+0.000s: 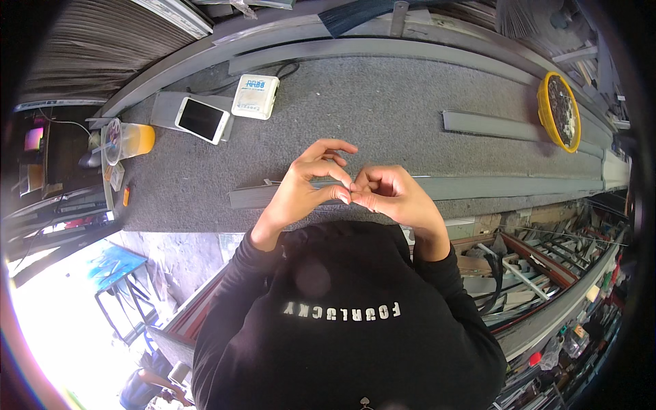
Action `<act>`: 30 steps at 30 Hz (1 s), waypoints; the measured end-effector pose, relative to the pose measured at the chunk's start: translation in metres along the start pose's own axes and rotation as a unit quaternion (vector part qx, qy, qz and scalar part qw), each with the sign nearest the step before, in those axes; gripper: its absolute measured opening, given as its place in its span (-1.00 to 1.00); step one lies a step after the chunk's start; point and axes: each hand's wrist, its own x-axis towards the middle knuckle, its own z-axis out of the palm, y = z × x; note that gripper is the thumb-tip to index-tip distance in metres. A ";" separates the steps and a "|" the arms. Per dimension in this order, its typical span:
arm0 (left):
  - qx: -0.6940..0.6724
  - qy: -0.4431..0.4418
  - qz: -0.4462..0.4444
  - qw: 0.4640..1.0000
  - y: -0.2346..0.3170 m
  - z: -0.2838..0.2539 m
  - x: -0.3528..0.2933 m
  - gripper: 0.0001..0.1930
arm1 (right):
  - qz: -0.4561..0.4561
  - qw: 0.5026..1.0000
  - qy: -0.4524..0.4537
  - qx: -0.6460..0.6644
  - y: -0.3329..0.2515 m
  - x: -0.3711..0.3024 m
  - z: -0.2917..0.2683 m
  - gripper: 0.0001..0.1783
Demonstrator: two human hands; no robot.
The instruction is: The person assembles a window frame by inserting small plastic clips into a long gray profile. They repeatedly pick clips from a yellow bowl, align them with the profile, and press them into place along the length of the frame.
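My left hand (313, 176) and my right hand (388, 190) meet over the near part of a grey carpeted table. Thumb and forefinger of the left are brought together, its other fingers curled loosely above. The right hand pinches too, its fingers folded in, and the fingertips of both hands touch or nearly touch. Whatever lies between them is too small and covered to make out. Directly beneath, a long grey strip (506, 186) runs across the table to the right, partly hidden by my hands.
At the back left lie a white phone (203, 120) and a white square box (255, 96). A cup of orange drink (142, 139) and an orange lighter (126, 196) sit by the left edge. Rightward are a shorter grey strip (490, 124) and a yellow basket (544, 106) of small dark pieces.
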 end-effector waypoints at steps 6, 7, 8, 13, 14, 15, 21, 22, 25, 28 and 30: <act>0.045 0.074 0.012 0.996 -0.004 0.007 -0.001 -0.77 | -0.012 0.998 0.060 0.020 -0.001 -0.001 0.003 -0.87; 0.030 0.090 0.006 0.995 -0.005 0.009 -0.002 -0.74 | -0.019 0.996 0.081 0.010 -0.002 -0.001 0.005 -0.87; 0.015 0.097 0.011 0.995 -0.006 0.011 -0.002 -0.73 | -0.022 0.995 0.097 0.012 -0.003 -0.001 0.007 -0.87; -0.054 0.123 0.006 0.991 -0.012 0.017 -0.004 -0.67 | -0.032 0.987 0.153 0.037 -0.005 -0.003 0.017 -0.83; -0.048 0.131 -0.001 0.990 -0.014 0.017 -0.004 -0.67 | -0.039 0.986 0.161 0.026 -0.005 -0.003 0.018 -0.84; -0.043 0.138 -0.006 0.990 -0.015 0.017 -0.005 -0.67 | -0.046 0.985 0.168 0.014 -0.004 -0.003 0.018 -0.84; -0.010 0.219 0.007 0.976 -0.014 0.028 -0.008 -0.87 | -0.094 0.979 0.181 0.005 0.002 -0.002 0.025 -0.83; -0.008 0.240 0.012 0.971 -0.012 0.031 -0.008 -0.87 | -0.097 0.979 0.181 -0.002 0.003 -0.003 0.025 -0.83; -0.024 0.256 0.003 0.966 -0.007 0.033 -0.004 -0.91 | -0.065 0.981 0.177 0.039 0.002 -0.006 0.025 -0.83; 0.102 0.214 0.015 0.971 0.003 0.017 0.000 -0.96 | -0.012 0.974 0.201 -0.105 -0.001 -0.002 0.024 -0.82; 0.186 0.179 0.028 0.966 0.010 0.007 0.000 -0.95 | -0.134 0.932 0.249 -0.228 -0.003 0.001 0.026 -0.82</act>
